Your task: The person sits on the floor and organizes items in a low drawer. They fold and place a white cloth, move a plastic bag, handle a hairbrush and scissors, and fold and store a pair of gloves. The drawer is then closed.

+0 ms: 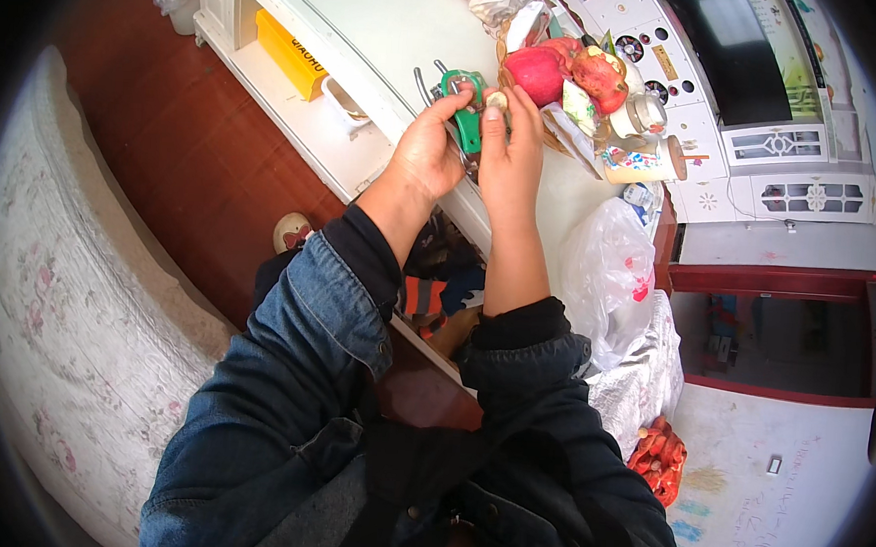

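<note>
My left hand (428, 145) grips a green plastic piece with metal prongs (469, 126), above the edge of a white glass-topped table (392, 18). Its exact kind cannot be told, as my fingers cover part of it. Close beside it, my right hand (513, 147) pinches a small round pale-yellow thing (497, 100) between thumb and fingers. Just beyond my right hand are a large red apple (535, 76) and a reddish pomegranate-like fruit (600, 80) in a basket, partly hidden by packets.
Near the fruit stand a glass jar (643, 113) and a paper cup with a straw (640, 164). A clear plastic bag (609, 275) lies to the right. A yellow box (290, 54) sits on the lower shelf. At left is a flowered sofa cover (69, 373).
</note>
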### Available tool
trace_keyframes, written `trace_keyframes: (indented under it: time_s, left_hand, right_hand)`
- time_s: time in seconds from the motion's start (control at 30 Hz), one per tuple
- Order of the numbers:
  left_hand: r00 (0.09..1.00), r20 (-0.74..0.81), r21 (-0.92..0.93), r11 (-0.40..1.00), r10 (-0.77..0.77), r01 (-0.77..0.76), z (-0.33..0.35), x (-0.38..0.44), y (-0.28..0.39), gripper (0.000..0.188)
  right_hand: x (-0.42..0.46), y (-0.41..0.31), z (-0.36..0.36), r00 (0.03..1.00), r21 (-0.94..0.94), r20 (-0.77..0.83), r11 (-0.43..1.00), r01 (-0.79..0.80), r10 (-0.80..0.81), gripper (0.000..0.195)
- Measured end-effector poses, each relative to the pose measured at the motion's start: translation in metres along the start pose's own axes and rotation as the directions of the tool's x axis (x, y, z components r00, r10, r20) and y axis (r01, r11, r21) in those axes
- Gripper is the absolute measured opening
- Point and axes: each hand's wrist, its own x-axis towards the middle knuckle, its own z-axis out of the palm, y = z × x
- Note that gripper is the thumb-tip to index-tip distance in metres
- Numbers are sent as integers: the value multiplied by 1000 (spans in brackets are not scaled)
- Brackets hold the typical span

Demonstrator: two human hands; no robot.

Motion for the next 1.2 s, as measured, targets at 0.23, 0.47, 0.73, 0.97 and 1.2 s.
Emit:
trace_keyframes:
  time_s: [0.23, 0.47, 0.73, 0.97, 1.2]
  left_hand:
    - [958, -167, 64, 972, 234, -226, -2, 3, 16, 7]
    - [979, -128, 8, 987, 160, -161, -3, 5, 14, 16]
    - [917, -297, 183, 959, 265, -218, -16, 10, 10, 18]
    - [957, -243, 176, 977, 159, -118, -20, 17, 3, 25]
    - [983, -94, 142, 979, 160, -146, -15, 12, 7, 42]
  right_hand:
    - [-8, 49, 6, 958, 40, 96, 960, -276, 271, 29]
    - [-26, 75, 26, 996, -295, 18, 952, -79, 88, 28]
    - [-17, 56, 5, 893, -214, 3, 873, -439, 450, 21]
    - [-11, 1, 7, 987, 62, 114, 991, -119, 111, 26]
    - [-2, -12, 4, 973, 33, 218, 997, 77, -82, 25]
